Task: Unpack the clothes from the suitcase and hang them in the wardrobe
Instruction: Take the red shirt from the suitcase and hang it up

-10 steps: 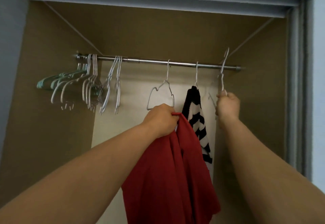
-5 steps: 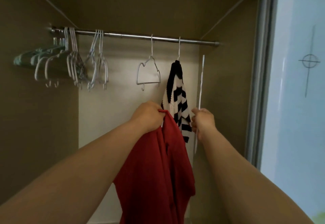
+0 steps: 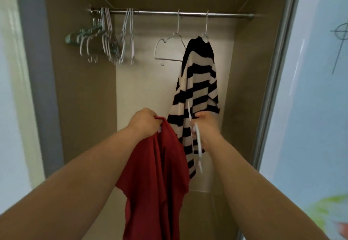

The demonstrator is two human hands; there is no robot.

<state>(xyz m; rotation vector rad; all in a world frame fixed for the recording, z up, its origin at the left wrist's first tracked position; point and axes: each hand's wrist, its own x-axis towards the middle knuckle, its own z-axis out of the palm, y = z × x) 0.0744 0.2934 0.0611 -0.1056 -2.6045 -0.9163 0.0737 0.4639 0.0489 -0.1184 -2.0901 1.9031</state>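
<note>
My left hand point(image 3: 146, 124) grips the top edge of a red garment point(image 3: 158, 179), which hangs down in folds in front of the open wardrobe. My right hand point(image 3: 206, 127) holds a white hanger point(image 3: 197, 142) off the rail, blurred, just right of the red garment. A black-and-white striped sweater point(image 3: 197, 81) hangs on a hanger from the metal rail point(image 3: 160, 12), directly behind my right hand. The suitcase is out of view.
An empty white hanger point(image 3: 169, 48) hangs left of the sweater. Several white and green hangers point(image 3: 105, 40) bunch at the rail's left end. The wardrobe's brown side walls point(image 3: 84, 98) close in both sides; a sliding door frame point(image 3: 273, 89) stands at right.
My right hand lifted a white hanger off the rail's right end and brought it down beside the red garment. The view dropped lower; my left hand kept its grip.
</note>
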